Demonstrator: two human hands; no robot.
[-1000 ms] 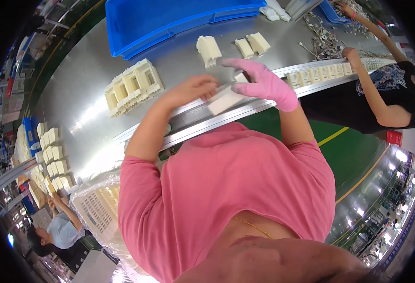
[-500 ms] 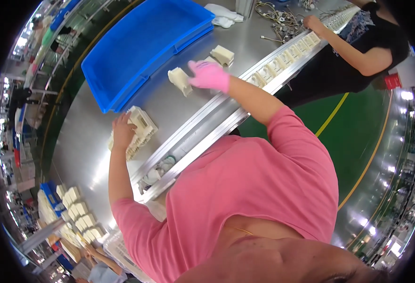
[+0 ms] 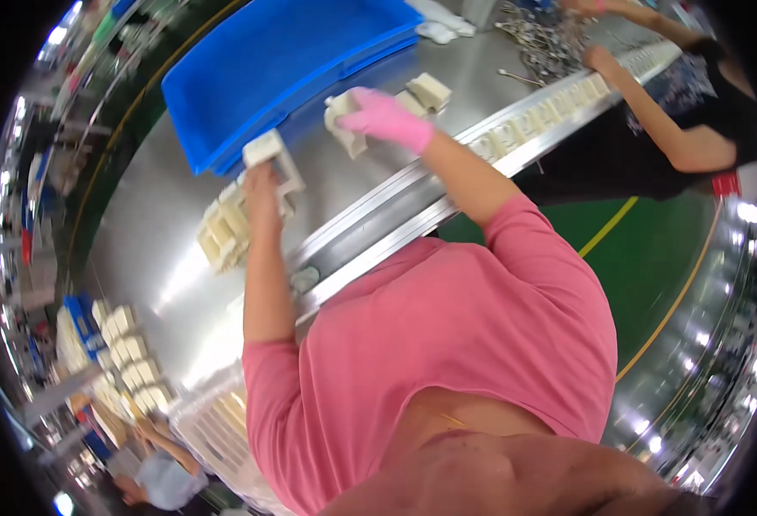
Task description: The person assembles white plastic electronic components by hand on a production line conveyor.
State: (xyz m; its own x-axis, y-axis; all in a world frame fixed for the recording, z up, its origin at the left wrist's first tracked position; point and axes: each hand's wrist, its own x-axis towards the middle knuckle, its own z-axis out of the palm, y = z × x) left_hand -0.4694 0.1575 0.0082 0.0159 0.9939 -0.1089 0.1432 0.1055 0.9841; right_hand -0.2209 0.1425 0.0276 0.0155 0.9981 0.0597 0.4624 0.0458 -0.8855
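My bare left hand [image 3: 262, 183], smeared a little by motion, grips a cream plastic housing [image 3: 264, 146] close to the near edge of the blue bin. Just left of that hand, a stack of similar cream housings [image 3: 223, 228] lies on the metal table. In a pink glove, my right hand [image 3: 387, 119] has its fingers on another cream housing [image 3: 340, 112], with the thumb on its near side. More cream housings [image 3: 430, 90] sit just beyond the glove on the right.
A large blue bin [image 3: 215, 103] stands at the table's far side. Along the near edge runs a metal rail track [image 3: 370, 215] carrying a row of cream parts [image 3: 537, 120]. A co-worker's arm [image 3: 645, 103] rests over it at right, beside tangled cables [image 3: 546, 43].
My left hand has moved right and away from me, taking a housing off the stack. The gloved hand has closed on the housing beside it. A co-worker's second arm has appeared over the cables.
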